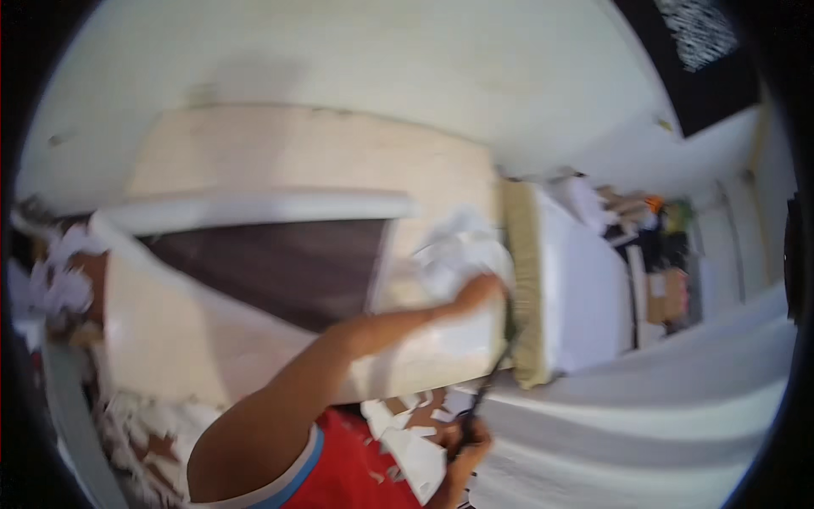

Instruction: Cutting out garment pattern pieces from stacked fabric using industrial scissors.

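My left arm reaches across a pale table (170, 339), and my left hand (482, 293) is near its right end, beside crumpled white sheeting (458, 246). Motion smears its fingers, so their grip is unclear. Lower down, off the table's near edge, my right hand (468, 443) is closed around a long, thin dark thing (485, 386). It slants up and right toward the table's corner; blur hides its exact kind. On the table lies a dark brown sheet (280, 263), bordered by white strips (271, 206) along its far and left-hand sides.
A khaki padded edge (521, 288) and a white-covered surface (581, 288) adjoin the table's right end. White fabric (627, 441) hangs at the lower right. White scraps (415, 445) litter the brown floor. A cardboard box (670, 295) and mixed items stand far right.
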{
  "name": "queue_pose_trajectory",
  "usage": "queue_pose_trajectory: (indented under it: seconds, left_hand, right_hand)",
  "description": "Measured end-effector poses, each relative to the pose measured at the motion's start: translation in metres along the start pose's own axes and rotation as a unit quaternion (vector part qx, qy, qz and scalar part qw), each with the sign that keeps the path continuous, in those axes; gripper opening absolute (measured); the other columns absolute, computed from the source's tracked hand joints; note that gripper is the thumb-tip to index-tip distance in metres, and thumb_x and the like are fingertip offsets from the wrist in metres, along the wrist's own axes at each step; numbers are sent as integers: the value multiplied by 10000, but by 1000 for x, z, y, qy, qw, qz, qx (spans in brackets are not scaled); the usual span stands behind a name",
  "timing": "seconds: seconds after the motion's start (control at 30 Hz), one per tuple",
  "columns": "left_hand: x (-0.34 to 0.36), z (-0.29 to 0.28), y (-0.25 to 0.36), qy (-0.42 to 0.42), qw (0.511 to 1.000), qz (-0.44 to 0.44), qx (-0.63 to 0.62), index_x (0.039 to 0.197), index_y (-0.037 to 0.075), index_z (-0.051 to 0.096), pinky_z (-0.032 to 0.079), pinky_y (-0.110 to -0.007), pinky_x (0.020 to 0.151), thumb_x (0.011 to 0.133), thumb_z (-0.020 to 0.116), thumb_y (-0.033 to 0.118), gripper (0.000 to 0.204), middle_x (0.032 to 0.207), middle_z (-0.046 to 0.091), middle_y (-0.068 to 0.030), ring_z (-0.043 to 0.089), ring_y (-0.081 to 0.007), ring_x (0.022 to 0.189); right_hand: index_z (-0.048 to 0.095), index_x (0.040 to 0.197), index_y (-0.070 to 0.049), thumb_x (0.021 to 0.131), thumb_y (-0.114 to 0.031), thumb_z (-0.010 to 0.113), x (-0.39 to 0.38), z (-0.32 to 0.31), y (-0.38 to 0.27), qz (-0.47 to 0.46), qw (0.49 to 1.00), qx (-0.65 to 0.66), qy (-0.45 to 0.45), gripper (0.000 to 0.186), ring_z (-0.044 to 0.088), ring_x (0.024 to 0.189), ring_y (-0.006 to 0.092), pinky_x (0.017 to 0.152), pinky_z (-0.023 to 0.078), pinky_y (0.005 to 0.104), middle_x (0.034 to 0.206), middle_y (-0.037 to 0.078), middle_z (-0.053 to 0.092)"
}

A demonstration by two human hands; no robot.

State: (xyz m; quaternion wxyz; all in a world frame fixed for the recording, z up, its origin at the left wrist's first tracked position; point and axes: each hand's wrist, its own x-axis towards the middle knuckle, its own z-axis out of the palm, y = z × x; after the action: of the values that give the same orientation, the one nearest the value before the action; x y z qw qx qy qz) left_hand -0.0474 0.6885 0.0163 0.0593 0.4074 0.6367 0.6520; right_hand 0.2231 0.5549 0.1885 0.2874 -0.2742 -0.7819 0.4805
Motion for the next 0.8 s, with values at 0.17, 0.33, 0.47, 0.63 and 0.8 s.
queue_pose_trajectory:
  seconds: [0.17, 0.33, 0.47, 0.63, 0.8]
  left_hand:
    - [-194, -81, 198, -532, 832, 140, -65, 1260, 59, 531, 453, -324, 811, 727, 761, 447, 698, 1093, 602, -68, 558, -166, 909]
    - [-205, -384, 180, -137, 891, -186, 391, 921, 60, 686, 504, -445, 773, 895, 531, 309, 295, 1017, 671, -153, 624, -330, 937]
    - [-385, -527, 154, 267, 553, -295, 732, 1123, 72, 607, 456, -421, 881, 778, 721, 331, 447, 1010, 615, -134, 560, -364, 1026]
    - [-554, -575, 125, 678, 292, -432, 518, 994, 20, 632, 506, -437, 714, 724, 782, 413, 500, 875, 651, -131, 631, -329, 900]
    - [-491, -576, 142, 619, 618, -463, 142, 549, -24, 585, 500, -387, 557, 736, 736, 381, 471, 497, 591, -98, 605, -219, 475]
  right_hand:
    - [616, 799, 13, 751, -150, 751, 38, 36, -65, -21, 988, -76, -132, 217, 554, 522, 113, 491, 417, 253, 640, 33, 597]
    - [645, 877, -4, 809, -142, 763, 25, 136, -2, -46, 946, -102, -303, 193, 524, 595, 64, 538, 416, 228, 705, 22, 640]
    - [624, 845, -9, 757, -198, 812, -50, 189, -3, -38, 929, -47, -365, 281, 512, 543, 189, 537, 427, 329, 641, 91, 584]
    - [596, 823, -6, 751, -384, 801, -106, 231, -20, -55, 811, -95, -574, 436, 507, 612, 273, 599, 432, 376, 688, 137, 567]
    - [562, 793, -7, 781, -500, 740, -137, 244, 30, 37, 721, -95, -685, 524, 501, 638, 237, 618, 417, 371, 697, 112, 563]
